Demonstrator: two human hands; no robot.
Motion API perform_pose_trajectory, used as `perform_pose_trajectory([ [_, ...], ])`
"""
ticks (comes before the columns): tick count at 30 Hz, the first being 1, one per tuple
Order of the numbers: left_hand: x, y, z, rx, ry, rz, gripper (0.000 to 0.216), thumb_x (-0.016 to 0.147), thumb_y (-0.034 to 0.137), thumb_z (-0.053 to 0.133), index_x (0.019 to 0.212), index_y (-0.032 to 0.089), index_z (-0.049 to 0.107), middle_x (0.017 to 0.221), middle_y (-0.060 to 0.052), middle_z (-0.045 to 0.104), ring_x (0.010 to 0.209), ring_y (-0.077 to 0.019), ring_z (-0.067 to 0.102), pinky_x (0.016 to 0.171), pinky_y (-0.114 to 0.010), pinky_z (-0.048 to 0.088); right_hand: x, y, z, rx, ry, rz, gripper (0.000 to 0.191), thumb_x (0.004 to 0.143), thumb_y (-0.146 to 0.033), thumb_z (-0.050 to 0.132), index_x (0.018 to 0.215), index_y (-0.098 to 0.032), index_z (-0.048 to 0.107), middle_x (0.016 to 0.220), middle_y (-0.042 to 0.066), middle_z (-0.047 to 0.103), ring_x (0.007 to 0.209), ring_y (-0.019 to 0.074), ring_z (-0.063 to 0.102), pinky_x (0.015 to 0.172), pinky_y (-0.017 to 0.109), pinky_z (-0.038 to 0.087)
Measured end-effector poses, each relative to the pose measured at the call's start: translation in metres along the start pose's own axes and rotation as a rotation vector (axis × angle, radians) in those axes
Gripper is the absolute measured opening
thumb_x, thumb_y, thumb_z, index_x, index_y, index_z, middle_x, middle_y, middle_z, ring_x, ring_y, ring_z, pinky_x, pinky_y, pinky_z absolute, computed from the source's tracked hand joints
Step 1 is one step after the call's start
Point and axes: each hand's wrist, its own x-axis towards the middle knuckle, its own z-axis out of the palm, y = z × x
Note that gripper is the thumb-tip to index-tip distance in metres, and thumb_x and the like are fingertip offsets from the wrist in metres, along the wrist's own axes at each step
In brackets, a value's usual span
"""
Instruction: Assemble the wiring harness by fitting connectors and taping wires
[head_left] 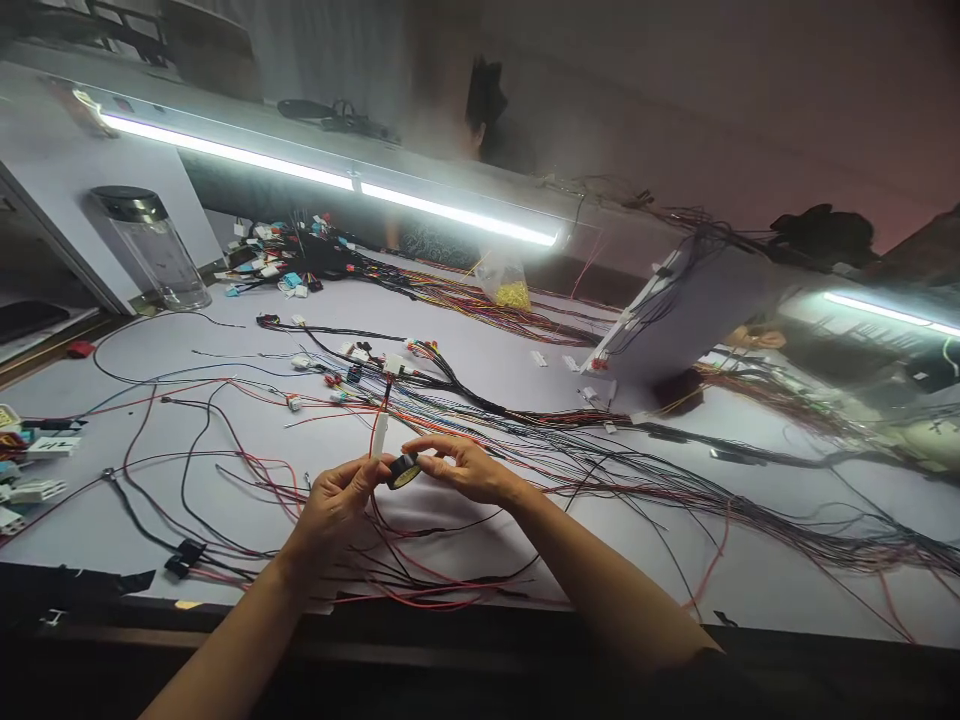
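My left hand [341, 497] is closed in a pinch on a thin bundle of red and dark wires [386, 395], which rises from my fingers to a white connector [394, 368]. A white strip [380, 435] lies along this bundle just above the fingertips. My right hand [461, 468] grips a small roll of black tape [405, 472] by its edge, close against the left fingertips. The tape roll is tilted, with a yellowish inner side showing. Whether the tape's end is stuck on the wires is too small to tell.
Long wire bundles [675, 490] run across the white table to the right. Loose connectors [49, 447] lie at the left edge. A glass bottle [161, 250] stands at the back left, near a heap of connectors [292, 265]. A lit tube lamp [450, 208] hangs above. Another person's hand [757, 338] shows at right.
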Motion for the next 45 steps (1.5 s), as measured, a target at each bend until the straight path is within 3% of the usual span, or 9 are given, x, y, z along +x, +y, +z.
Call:
perform_pose_trajectory([
  [6, 0.002, 0.003, 0.007, 0.018, 0.054, 0.035, 0.028, 0.073, 0.043, 0.076, 0.08, 0.015, 0.077, 0.103, -0.011, 0.07, 0.093, -0.0233, 0.066, 0.091, -0.036, 0.051, -0.001, 0.003, -0.003, -0.038, -0.007, -0.057, 0.023, 0.09, -0.041, 0.058, 0.094, -0.02, 0.063, 0.097, 0.002, 0.064, 0.091, 0.0153, 0.057, 0.084, 0.029, 0.043],
  [9, -0.001, 0.008, 0.013, 0.042, 0.107, -0.028, 0.034, 0.073, 0.047, 0.075, 0.085, 0.014, 0.076, 0.087, -0.009, 0.07, 0.073, -0.0207, 0.068, 0.078, -0.04, 0.057, 0.0, -0.007, -0.014, -0.143, 0.048, -0.036, 0.021, 0.088, -0.04, 0.061, 0.089, -0.02, 0.063, 0.089, 0.001, 0.062, 0.086, 0.0148, 0.055, 0.081, 0.028, 0.041],
  [16, -0.012, 0.022, 0.027, -0.036, 0.071, -0.115, 0.045, 0.074, 0.041, 0.076, 0.111, 0.016, 0.07, 0.067, 0.0, 0.062, 0.049, -0.0089, 0.051, 0.06, -0.034, 0.058, 0.011, -0.026, -0.018, -0.42, 0.116, -0.015, 0.016, 0.088, -0.037, 0.065, 0.093, -0.021, 0.067, 0.094, 0.001, 0.065, 0.096, 0.0167, 0.054, 0.094, 0.035, 0.031],
  [21, -0.01, 0.035, 0.028, -0.229, 0.075, -0.208, 0.046, 0.084, 0.047, 0.063, 0.114, 0.013, 0.066, 0.08, -0.009, 0.068, 0.058, -0.0136, 0.058, 0.058, -0.032, 0.058, 0.017, -0.031, -0.015, -0.471, 0.108, 0.025, 0.017, 0.088, -0.038, 0.065, 0.093, -0.022, 0.068, 0.092, 0.001, 0.065, 0.097, 0.0173, 0.053, 0.095, 0.037, 0.027],
  [26, -0.001, 0.05, 0.03, -0.414, 0.253, -0.355, 0.03, 0.096, 0.027, 0.048, 0.105, 0.007, 0.068, 0.081, -0.013, 0.069, 0.058, -0.0117, 0.062, 0.06, -0.024, 0.057, 0.019, -0.036, -0.014, -0.467, 0.081, 0.024, 0.016, 0.088, -0.037, 0.065, 0.089, -0.022, 0.067, 0.091, 0.0, 0.066, 0.095, 0.017, 0.053, 0.093, 0.037, 0.028],
  [29, 0.002, 0.053, 0.032, -0.562, 0.271, -0.402, 0.024, 0.095, 0.019, 0.048, 0.103, 0.007, 0.067, 0.076, -0.009, 0.066, 0.055, -0.0074, 0.058, 0.057, -0.018, 0.054, 0.019, -0.038, -0.013, -0.451, 0.092, 0.038, 0.016, 0.087, -0.038, 0.066, 0.089, -0.022, 0.068, 0.091, 0.001, 0.065, 0.096, 0.0175, 0.053, 0.093, 0.036, 0.028],
  [34, 0.002, 0.043, 0.03, -0.703, 0.174, -0.332, 0.021, 0.094, 0.015, 0.049, 0.102, 0.005, 0.067, 0.071, -0.004, 0.058, 0.051, -0.0032, 0.048, 0.049, -0.014, 0.046, 0.022, -0.042, -0.012, -0.433, 0.094, 0.045, 0.016, 0.087, -0.037, 0.067, 0.088, -0.021, 0.068, 0.09, 0.0, 0.065, 0.094, 0.017, 0.053, 0.092, 0.036, 0.028],
  [40, 0.001, 0.03, 0.032, -0.413, 0.269, -0.162, 0.03, 0.074, 0.032, 0.078, 0.09, 0.008, 0.072, 0.071, -0.003, 0.059, 0.05, -0.0029, 0.039, 0.044, -0.014, 0.035, 0.027, -0.04, -0.005, -0.494, 0.138, 0.023, 0.022, 0.087, -0.044, 0.065, 0.087, -0.023, 0.069, 0.09, 0.0, 0.067, 0.094, 0.0172, 0.052, 0.091, 0.036, 0.025],
  [45, 0.001, 0.022, 0.036, -0.248, 0.328, -0.08, 0.038, 0.061, 0.045, 0.083, 0.076, 0.011, 0.072, 0.071, -0.002, 0.059, 0.054, -0.0053, 0.039, 0.048, -0.018, 0.034, 0.029, -0.044, 0.006, -0.574, 0.114, 0.016, 0.03, 0.088, -0.052, 0.06, 0.087, -0.023, 0.069, 0.085, -0.001, 0.07, 0.09, 0.0166, 0.053, 0.088, 0.036, 0.023],
])
